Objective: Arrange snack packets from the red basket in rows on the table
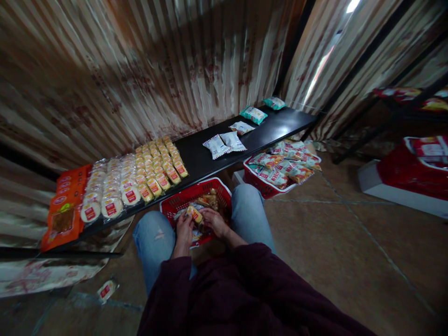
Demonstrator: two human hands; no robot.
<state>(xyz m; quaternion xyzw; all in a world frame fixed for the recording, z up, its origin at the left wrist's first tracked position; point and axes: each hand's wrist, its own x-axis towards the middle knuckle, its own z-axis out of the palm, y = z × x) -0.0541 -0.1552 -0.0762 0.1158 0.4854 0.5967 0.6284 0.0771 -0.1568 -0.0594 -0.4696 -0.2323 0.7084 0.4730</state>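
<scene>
Left hand (185, 227), right hand (215, 221) on yellow packet (194, 214) above basket (178, 199) (knees (248, 207) crowd rim (224, 184)).

1) Dim overall, the lower corners darkest
2) White light enters through a narrow gap (319, 72) in the curtain (199, 65) at upper right, blown out at the top
3) Pale glare on the right part of the black shelf (257, 142)
4) Soft shadow across the curtain's upper middle
5) Left hand (185, 226) and right hand (216, 222) dully lit, print on the yellow packet (194, 213) too soft to read
6) Edges look stretched and smeared
</scene>
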